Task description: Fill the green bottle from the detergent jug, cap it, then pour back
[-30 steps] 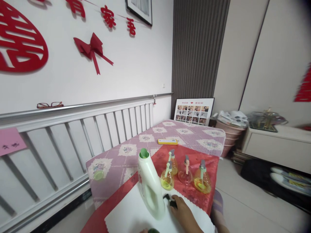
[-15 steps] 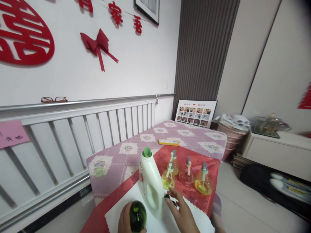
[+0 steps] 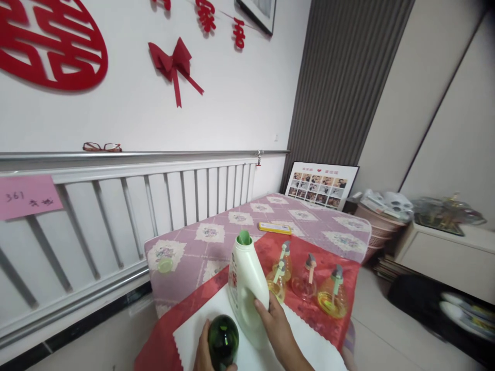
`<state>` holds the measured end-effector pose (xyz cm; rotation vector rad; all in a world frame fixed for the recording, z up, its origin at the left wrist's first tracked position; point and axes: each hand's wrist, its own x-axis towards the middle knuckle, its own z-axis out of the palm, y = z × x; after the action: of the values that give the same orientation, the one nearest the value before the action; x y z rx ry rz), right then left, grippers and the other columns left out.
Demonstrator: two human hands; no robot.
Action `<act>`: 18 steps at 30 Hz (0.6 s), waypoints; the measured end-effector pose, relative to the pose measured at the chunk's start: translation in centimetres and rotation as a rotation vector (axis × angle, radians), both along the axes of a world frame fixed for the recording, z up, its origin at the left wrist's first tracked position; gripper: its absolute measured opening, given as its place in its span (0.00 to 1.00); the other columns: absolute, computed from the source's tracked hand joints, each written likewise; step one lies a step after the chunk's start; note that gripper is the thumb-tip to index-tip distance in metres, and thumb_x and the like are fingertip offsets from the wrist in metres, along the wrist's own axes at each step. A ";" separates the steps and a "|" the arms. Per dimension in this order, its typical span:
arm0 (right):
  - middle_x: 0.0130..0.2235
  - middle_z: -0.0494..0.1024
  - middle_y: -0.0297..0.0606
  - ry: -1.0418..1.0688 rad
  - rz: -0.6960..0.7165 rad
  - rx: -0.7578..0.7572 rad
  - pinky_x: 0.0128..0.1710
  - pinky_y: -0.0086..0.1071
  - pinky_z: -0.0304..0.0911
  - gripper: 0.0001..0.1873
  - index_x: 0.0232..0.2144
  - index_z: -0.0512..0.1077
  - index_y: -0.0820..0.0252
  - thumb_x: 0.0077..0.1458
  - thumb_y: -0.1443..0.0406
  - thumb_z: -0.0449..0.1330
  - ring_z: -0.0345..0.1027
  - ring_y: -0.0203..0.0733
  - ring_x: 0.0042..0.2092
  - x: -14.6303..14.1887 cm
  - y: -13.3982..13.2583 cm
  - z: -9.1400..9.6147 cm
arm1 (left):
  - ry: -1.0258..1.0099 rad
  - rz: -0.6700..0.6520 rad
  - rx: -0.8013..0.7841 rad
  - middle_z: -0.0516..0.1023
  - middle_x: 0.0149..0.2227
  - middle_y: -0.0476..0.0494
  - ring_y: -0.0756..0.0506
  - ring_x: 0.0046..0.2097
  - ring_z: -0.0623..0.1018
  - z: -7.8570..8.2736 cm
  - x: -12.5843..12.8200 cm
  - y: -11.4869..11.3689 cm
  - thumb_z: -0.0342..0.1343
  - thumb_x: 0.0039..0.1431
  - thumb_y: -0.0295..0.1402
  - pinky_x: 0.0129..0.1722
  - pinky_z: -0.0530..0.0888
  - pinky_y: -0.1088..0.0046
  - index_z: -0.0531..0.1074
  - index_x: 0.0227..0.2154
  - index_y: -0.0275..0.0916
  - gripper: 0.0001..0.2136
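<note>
White jug (image 3: 244,278) upright, spout up, R hand (image 3: 277,331) gripping; L hand (image 3: 202,353) grips green bottle (image 3: 223,340).

Bright, even, diffuse room light; source not in frame. Shadows soft and faint, e.g. beside the red bow (image 3: 175,61) on the white wall (image 3: 232,108). Small highlights on the dark green bottle (image 3: 223,340); white detergent bottle (image 3: 246,288) bright, shading intact. Centre sharp. Heavy wide-angle distortion: white railing (image 3: 154,172) and wardrobe (image 3: 456,129) edges lean. Lower right smears, dark bag (image 3: 421,304) blurred. Dark vignette in top right corner.
</note>
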<state>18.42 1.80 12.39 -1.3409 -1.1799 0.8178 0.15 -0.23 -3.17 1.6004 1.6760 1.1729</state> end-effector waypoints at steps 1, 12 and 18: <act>0.45 0.82 0.45 -0.013 0.003 0.009 0.50 0.44 0.68 0.26 0.46 0.73 0.61 0.51 0.50 0.60 0.74 0.56 0.48 0.1 0.1 0.5 | 0.003 0.008 0.005 0.66 0.64 0.31 0.36 0.65 0.68 0.0 0.1 -0.1 0.60 0.34 0.23 0.63 0.69 0.62 0.44 0.65 0.37 0.51; 0.19 0.67 0.28 -0.288 0.089 -0.075 0.27 0.32 0.59 0.20 0.19 0.66 0.54 0.52 0.47 0.59 0.61 0.40 0.25 5.4 -1.7 10.8 | 0.022 0.000 0.024 0.63 0.66 0.25 0.34 0.66 0.66 1.4 0.2 -1.1 0.59 0.39 0.27 0.65 0.66 0.58 0.45 0.65 0.32 0.47; 0.21 0.70 0.30 -0.326 0.315 -0.160 0.25 0.30 0.58 0.22 0.24 0.72 0.56 0.53 0.45 0.59 0.63 0.39 0.24 8.9 -3.3 14.6 | 0.031 -0.085 -0.055 0.60 0.68 0.28 0.35 0.68 0.62 2.2 -0.4 -1.5 0.59 0.44 0.31 0.67 0.62 0.56 0.48 0.65 0.32 0.43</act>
<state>27.28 -1.47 26.96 -1.4782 -1.6397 0.9566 -0.28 -1.77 -0.92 1.6463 1.6287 1.0561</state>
